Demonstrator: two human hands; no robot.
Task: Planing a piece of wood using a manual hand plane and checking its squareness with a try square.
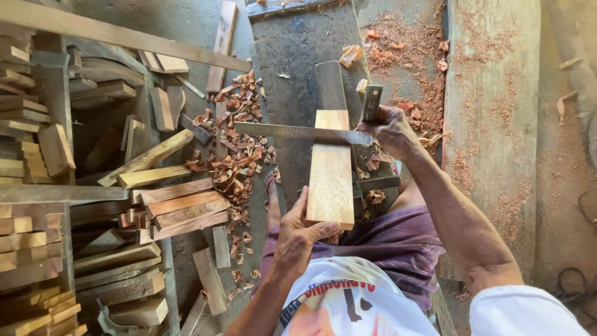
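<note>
Board (330, 168) lies lengthwise on the dark bench (298, 56), its near end at the person's lap. Left hand (297, 239) grips that near end, thumb on top. Right hand (390, 127) clasps the stock of a square (311, 132), whose steel blade lies across the board's far part. Wood chips (239, 162) litter the floor at left, beside stacked offcuts (180, 208).

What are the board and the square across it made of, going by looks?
Board: solid wood, it seems, planed smooth and unfinished; pale tan face with visible lengthwise grain, darker at the far end. The left hand holds its near end.

Square: the blade looks like bare steel, a thin grey strip with a dull sheen. The stock under the right hand is dark and shiny, probably metal, though I can't be sure.
</note>
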